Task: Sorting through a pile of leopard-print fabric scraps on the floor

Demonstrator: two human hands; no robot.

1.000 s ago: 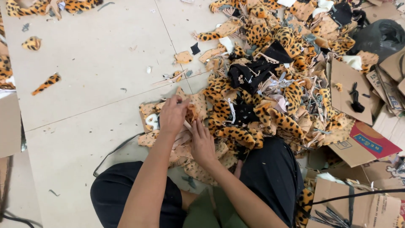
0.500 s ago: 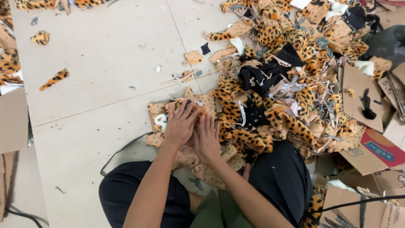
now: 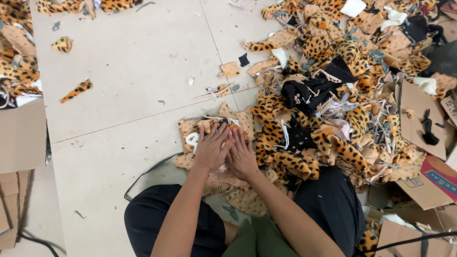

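Both hands have flattened, left hand (image 3: 213, 148) and right hand (image 3: 242, 154) side by side, fingers spread, pressing the leopard-print fabric piece (image 3: 238, 121).

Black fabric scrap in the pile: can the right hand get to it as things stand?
Probably yes. The black fabric scrap lies on top of the leopard-print pile, uncovered, just beyond the right hand. That hand lies flat on the tan fabric pieces beside the left hand, holding nothing.

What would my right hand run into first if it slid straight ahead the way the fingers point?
The right hand lies flat, fingers pointing up the picture. Just past the fingertips lies a tan fabric piece at the edge of the leopard-print scrap pile; beyond that, bare floor. Depth is hard to judge.
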